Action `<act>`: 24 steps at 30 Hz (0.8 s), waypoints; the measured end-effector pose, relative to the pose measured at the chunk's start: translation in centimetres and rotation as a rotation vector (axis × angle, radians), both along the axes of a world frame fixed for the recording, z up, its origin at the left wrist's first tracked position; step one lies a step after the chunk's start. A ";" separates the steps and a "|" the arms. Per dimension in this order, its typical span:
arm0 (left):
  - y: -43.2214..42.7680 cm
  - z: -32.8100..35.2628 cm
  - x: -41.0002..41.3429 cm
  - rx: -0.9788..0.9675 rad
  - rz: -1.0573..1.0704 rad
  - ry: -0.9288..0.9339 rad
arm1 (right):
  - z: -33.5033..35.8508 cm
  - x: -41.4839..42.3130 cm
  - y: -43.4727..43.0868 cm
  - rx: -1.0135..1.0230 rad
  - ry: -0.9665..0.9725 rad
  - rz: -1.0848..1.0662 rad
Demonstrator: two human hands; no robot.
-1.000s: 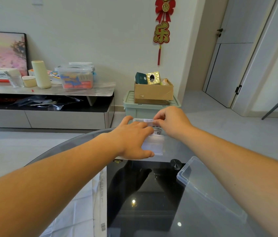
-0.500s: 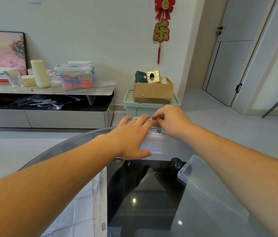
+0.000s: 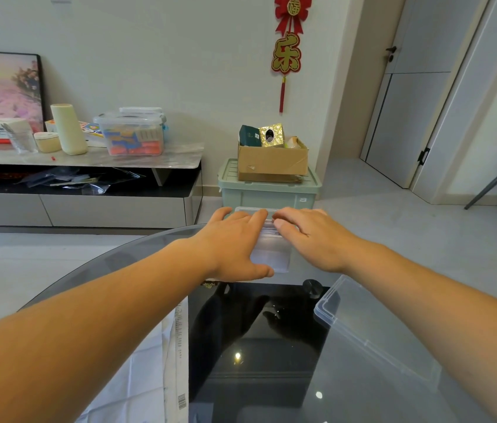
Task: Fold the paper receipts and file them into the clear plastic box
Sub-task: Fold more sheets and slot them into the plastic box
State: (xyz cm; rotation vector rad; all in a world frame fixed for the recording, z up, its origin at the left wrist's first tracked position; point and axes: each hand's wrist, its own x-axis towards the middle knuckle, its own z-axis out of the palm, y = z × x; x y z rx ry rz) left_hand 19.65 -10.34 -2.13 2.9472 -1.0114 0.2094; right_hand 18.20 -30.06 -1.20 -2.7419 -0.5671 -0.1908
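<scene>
Two hands far out over the round glass tabletop (image 3: 256, 346), both at the small clear plastic box (image 3: 271, 257). Left hand (image 3: 235, 239) laid flat on the box, fingers straight and spread, thumb along the near side. Right hand (image 3: 311, 236) just beside it, fingertips bent down at the top of the box, touching a folded receipt (image 3: 269, 232) inside. Hard to tell if pinching the paper or just pushing it: too much hidden by fingers.

Thin, light paper, soft, easy to crumple or tear. Best held at one edge with two fingertips and slid in flat. Light box too, smooth and likely slippy on glass, so hold by the sides or press down. More long white receipts (image 3: 149, 377) flat at the near left, partly hidden by the left arm. Clear lid (image 3: 372, 328) near the right arm, apart from the box.

Hard, shiny, see-through tabletop, dark in the middle. Behind, pale floor (image 3: 393, 239), a low cabinet (image 3: 88, 206) with a full tub (image 3: 132, 132), a green bin (image 3: 268, 193) under a cardboard box (image 3: 271, 161), a red wall charm (image 3: 286, 50), grey doors (image 3: 403, 102).
</scene>
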 end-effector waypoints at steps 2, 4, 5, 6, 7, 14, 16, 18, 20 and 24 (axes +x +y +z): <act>-0.2 0.1 0.0 0.013 0.012 0.025 | -0.1 0.0 0.0 -0.050 -0.002 0.003; -0.4 0.3 0.0 0.017 0.027 0.047 | -0.1 0.1 0.0 -0.072 0.006 0.004; -0.4 0.4 0.0 0.012 0.029 0.050 | -0.1 0.2 0.0 -0.070 0.012 0.006; -0.4 0.4 -0.1 0.003 0.026 0.048 | -0.1 0.2 0.0 -0.059 0.016 0.009; -0.3 0.5 -0.2 -0.007 0.019 0.045 | -0.1 0.3 0.0 -0.040 0.015 0.012; 0.5 0.3 -0.6 -0.088 0.000 -0.061 | -0.4 -0.8 -0.5 0.054 -0.103 -0.007; 0.7 0.5 -1.1 -0.102 0.009 -0.071 | -0.2 -1.4 -0.5 0.056 -0.164 -0.030; 1.1 0.7 -2.0 -0.131 0.020 -0.075 | 0.0 -2.3 -0.5 0.080 -0.188 -0.053; 1.7 1.0 -3.7 -0.185 0.032 -0.076 | 0.3 -3.8 -0.4 0.119 -0.201 -0.068; 3.2 1.4 -9.0 -0.290 0.066 -0.057 | 0.7 -8.9 -0.2 0.206 -0.161 -0.057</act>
